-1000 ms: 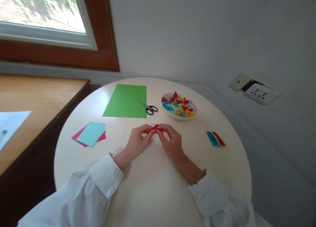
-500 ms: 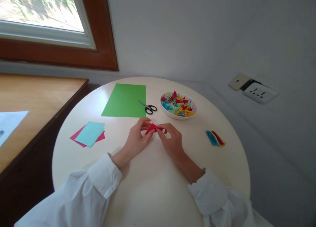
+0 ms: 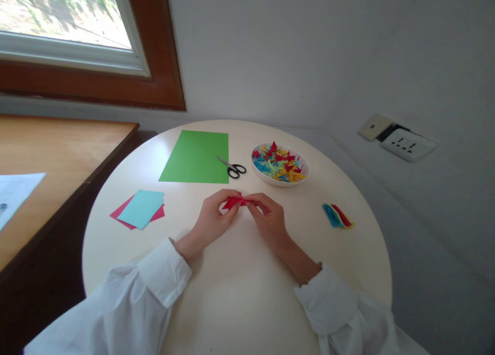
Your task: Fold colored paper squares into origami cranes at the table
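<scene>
A small piece of folded red paper (image 3: 232, 202) is pinched between my two hands, just above the middle of the round white table (image 3: 240, 303). My left hand (image 3: 214, 210) grips its left side, thumb below and fingers curled over the top. From the other side, my right hand (image 3: 268, 218) pinches the paper's right end between thumb and forefinger. The fingers cover part of the paper, so its full shape is hidden. Black-handled scissors (image 3: 233, 169) lie just beyond my hands, blades over a green sheet (image 3: 195, 156).
A white bowl (image 3: 280, 182) full of colourful folded paper pieces stands at the back right. Folded paper strips (image 3: 336, 217) lie at the right. Light blue and red paper squares (image 3: 141, 209) are stacked at the left. A wooden desk (image 3: 77, 144) adjoins the left side.
My left fingers have come down and closed over the red paper, where they were raised before. The paper has tilted slightly, and its left end sits a bit farther left.
</scene>
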`<state>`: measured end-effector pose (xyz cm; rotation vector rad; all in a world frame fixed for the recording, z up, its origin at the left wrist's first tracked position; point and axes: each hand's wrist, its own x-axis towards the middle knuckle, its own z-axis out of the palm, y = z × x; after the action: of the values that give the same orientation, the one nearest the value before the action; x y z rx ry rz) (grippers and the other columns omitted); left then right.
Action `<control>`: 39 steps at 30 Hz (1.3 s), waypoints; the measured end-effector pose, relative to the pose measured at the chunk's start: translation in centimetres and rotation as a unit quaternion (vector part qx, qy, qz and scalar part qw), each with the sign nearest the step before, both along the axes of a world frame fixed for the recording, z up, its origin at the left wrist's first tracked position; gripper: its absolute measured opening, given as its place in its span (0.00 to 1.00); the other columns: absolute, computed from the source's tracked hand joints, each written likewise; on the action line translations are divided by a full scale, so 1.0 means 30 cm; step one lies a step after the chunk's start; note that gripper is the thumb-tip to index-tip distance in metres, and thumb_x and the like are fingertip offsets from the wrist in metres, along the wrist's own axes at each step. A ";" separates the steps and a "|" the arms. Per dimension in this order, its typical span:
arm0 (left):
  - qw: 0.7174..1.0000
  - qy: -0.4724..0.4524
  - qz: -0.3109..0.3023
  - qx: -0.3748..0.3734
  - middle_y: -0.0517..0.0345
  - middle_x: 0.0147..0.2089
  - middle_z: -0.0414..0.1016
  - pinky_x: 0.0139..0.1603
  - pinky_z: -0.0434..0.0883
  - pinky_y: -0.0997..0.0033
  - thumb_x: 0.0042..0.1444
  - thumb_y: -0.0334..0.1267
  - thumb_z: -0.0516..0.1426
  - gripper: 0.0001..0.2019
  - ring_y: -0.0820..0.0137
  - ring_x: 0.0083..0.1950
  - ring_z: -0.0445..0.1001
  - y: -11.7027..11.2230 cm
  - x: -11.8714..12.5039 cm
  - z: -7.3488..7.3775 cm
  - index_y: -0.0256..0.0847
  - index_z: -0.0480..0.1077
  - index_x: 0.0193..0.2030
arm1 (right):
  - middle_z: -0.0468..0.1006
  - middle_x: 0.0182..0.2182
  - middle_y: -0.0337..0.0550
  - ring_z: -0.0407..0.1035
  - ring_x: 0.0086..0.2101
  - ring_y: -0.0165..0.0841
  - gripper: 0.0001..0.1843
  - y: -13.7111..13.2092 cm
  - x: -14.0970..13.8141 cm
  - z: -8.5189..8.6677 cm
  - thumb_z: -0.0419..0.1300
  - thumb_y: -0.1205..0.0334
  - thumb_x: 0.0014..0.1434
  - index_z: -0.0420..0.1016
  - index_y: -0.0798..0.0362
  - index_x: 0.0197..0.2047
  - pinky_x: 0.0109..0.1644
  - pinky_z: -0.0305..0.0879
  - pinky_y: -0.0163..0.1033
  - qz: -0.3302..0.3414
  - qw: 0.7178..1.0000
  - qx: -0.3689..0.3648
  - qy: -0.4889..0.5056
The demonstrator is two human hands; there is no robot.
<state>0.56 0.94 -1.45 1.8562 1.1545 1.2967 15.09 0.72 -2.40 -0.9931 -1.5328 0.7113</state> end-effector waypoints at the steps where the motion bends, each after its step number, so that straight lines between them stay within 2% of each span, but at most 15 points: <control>1: 1.000 -0.003 -0.004 0.010 0.50 0.40 0.76 0.43 0.71 0.68 0.49 0.29 0.54 0.09 0.67 0.42 0.74 0.001 -0.002 0.000 0.37 0.70 0.38 | 0.78 0.32 0.41 0.72 0.35 0.32 0.08 0.001 0.001 -0.001 0.56 0.68 0.52 0.76 0.50 0.34 0.41 0.69 0.39 0.001 1.000 0.003 0.006; 8: 0.998 0.012 -0.021 0.066 0.52 0.40 0.75 0.43 0.70 0.69 0.48 0.27 0.53 0.09 0.69 0.42 0.73 0.006 -0.013 0.016 0.39 0.71 0.34 | 0.78 0.31 0.41 0.72 0.35 0.32 0.07 0.002 0.001 -0.002 0.57 0.68 0.52 0.76 0.49 0.33 0.40 0.70 0.38 0.004 1.000 0.010 0.014; 15: 0.999 0.008 0.000 0.033 0.50 0.40 0.75 0.40 0.70 0.71 0.51 0.31 0.54 0.04 0.69 0.41 0.73 0.002 -0.011 0.023 0.38 0.70 0.34 | 0.78 0.32 0.42 0.73 0.35 0.32 0.05 -0.004 -0.005 0.013 0.60 0.65 0.51 0.76 0.52 0.33 0.40 0.72 0.38 0.021 0.999 -0.011 0.035; 20: 1.000 -0.006 0.007 -0.010 0.50 0.41 0.75 0.37 0.71 0.72 0.53 0.34 0.54 0.05 0.69 0.40 0.73 0.001 -0.008 0.014 0.38 0.69 0.36 | 0.79 0.29 0.42 0.74 0.32 0.32 0.04 -0.008 -0.010 0.014 0.60 0.64 0.50 0.76 0.53 0.31 0.38 0.73 0.38 0.009 0.997 -0.038 0.061; 25: 1.000 -0.008 -0.008 0.003 0.51 0.40 0.74 0.40 0.70 0.72 0.53 0.32 0.53 0.05 0.70 0.41 0.72 0.002 -0.011 0.013 0.38 0.68 0.35 | 0.79 0.29 0.42 0.74 0.31 0.32 0.04 -0.008 -0.013 0.014 0.61 0.63 0.50 0.75 0.53 0.31 0.37 0.73 0.37 0.009 0.996 -0.045 0.071; 30: 1.000 -0.005 -0.018 -0.001 0.51 0.40 0.74 0.44 0.69 0.70 0.51 0.30 0.53 0.03 0.69 0.42 0.72 0.004 -0.014 0.015 0.38 0.68 0.30 | 0.78 0.30 0.43 0.73 0.33 0.32 0.04 -0.010 -0.011 0.013 0.59 0.65 0.52 0.75 0.53 0.31 0.39 0.71 0.37 0.023 0.999 -0.016 0.031; 35: 1.000 0.021 -0.004 -0.001 0.56 0.32 0.73 0.40 0.68 0.71 0.49 0.29 0.52 0.04 0.71 0.36 0.71 0.003 -0.011 0.026 0.38 0.67 0.29 | 0.77 0.30 0.42 0.72 0.32 0.31 0.04 -0.014 -0.011 0.013 0.58 0.66 0.52 0.74 0.53 0.31 0.39 0.70 0.36 0.016 1.000 0.003 -0.012; 39: 1.000 0.030 0.000 0.006 0.57 0.31 0.72 0.39 0.67 0.71 0.50 0.29 0.51 0.04 0.71 0.35 0.70 0.004 -0.011 0.023 0.38 0.66 0.29 | 0.77 0.28 0.41 0.72 0.31 0.31 0.03 -0.013 -0.016 0.013 0.59 0.65 0.51 0.74 0.53 0.30 0.38 0.70 0.36 0.014 0.999 -0.029 0.020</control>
<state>0.22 1.06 -0.75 1.9151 1.1811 1.2575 14.62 0.33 -2.00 -0.9969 -1.5018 0.7936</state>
